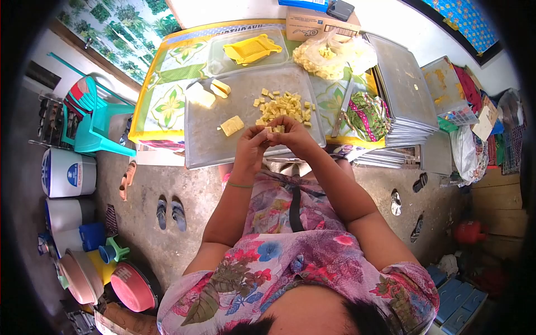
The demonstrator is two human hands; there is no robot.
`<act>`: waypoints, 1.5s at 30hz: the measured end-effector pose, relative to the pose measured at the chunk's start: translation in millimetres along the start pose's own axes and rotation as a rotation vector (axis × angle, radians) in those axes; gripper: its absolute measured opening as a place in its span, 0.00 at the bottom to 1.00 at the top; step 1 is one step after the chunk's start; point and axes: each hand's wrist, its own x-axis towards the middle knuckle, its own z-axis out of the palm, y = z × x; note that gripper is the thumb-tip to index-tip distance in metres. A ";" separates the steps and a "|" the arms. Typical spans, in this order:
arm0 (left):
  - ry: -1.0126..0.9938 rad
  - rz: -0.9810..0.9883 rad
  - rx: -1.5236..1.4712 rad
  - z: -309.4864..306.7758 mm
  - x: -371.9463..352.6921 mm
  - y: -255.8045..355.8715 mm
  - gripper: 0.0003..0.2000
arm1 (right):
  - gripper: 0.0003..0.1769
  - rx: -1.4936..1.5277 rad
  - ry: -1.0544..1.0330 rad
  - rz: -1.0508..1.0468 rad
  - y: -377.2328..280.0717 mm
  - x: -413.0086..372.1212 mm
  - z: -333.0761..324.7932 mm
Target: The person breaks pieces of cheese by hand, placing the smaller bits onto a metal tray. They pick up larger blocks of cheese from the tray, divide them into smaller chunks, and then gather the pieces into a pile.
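My left hand (254, 144) and my right hand (293, 137) come together above the near edge of a grey metal tray (204, 142). Their fingers are pinched around small pale yellow pieces (276, 129), partly hidden by the fingers. Just beyond my right hand lies a heap of little pale yellow cubes (282, 107). To the left on the tray sit a larger yellow block (232, 125), a pale block (200, 95) in bright light, and a yellow-and-white piece (220, 88). What the yellow stuff is made of cannot be told.
Behind the tray, a clear plastic lid or tray (218, 66) holds a yellow wrapper (252, 49). A plastic bag of yellowish pieces (326, 64), a cardboard box (321, 26), a bunched patterned cloth (367, 116) and stacked metal trays (405, 84) stand around. A teal chair (95, 131) is left.
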 end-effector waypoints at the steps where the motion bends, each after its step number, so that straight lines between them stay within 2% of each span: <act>1: -0.016 -0.018 -0.033 -2.7 0.9 -0.3 0.06 | 0.20 0.002 -0.005 0.006 0.1 0.7 -0.2; 6: -0.047 -0.084 -0.154 -9.5 4.6 -2.2 0.06 | 0.17 0.062 -0.004 0.092 -7.0 0.6 0.4; 15: 0.007 -0.038 0.027 11.6 26.8 0.6 0.06 | 0.11 0.230 0.007 0.166 -20.6 20.6 -21.5; 19: 0.102 0.047 0.177 28.0 58.6 -4.5 0.07 | 0.11 0.141 0.049 0.145 -25.0 44.0 -46.6; 22: 0.165 0.114 0.496 55.6 81.1 5.6 0.08 | 0.14 -0.054 0.017 0.154 -48.2 63.8 -61.1; 25: 0.213 0.067 0.356 71.6 102.2 12.9 0.09 | 0.18 -0.165 -0.067 0.171 -69.4 91.7 -84.3; 28: 0.210 0.055 0.492 77.6 115.0 21.2 0.12 | 0.16 -0.294 -0.111 0.148 -87.4 113.3 -97.8; 31: 0.255 0.091 0.714 78.0 112.8 26.2 0.14 | 0.18 -0.491 -0.116 0.005 -85.8 127.4 -103.0; 34: 0.372 0.108 0.867 63.4 99.1 25.7 0.14 | 0.21 -0.666 -0.261 0.067 -85.2 135.0 -102.7; 37: 0.483 0.105 1.006 47.1 76.8 10.4 0.17 | 0.24 -0.699 -0.336 0.094 -81.4 138.1 -104.5; 38: 0.481 0.109 1.095 48.5 66.9 6.3 0.18 | 0.25 -0.758 -0.358 0.020 -80.2 138.1 -109.1; 40: 0.467 0.165 1.249 53.0 52.1 -2.1 0.25 | 0.28 -0.871 -0.401 -0.140 -86.5 139.5 -122.2; 43: 0.470 0.090 1.334 70.5 41.2 -15.6 0.39 | 0.39 -1.096 -0.466 -0.104 -130.4 122.8 -132.5; 45: 0.505 -0.012 1.385 77.4 37.1 -27.5 0.45 | 0.48 -1.338 -0.580 -0.059 -138.9 108.1 -141.2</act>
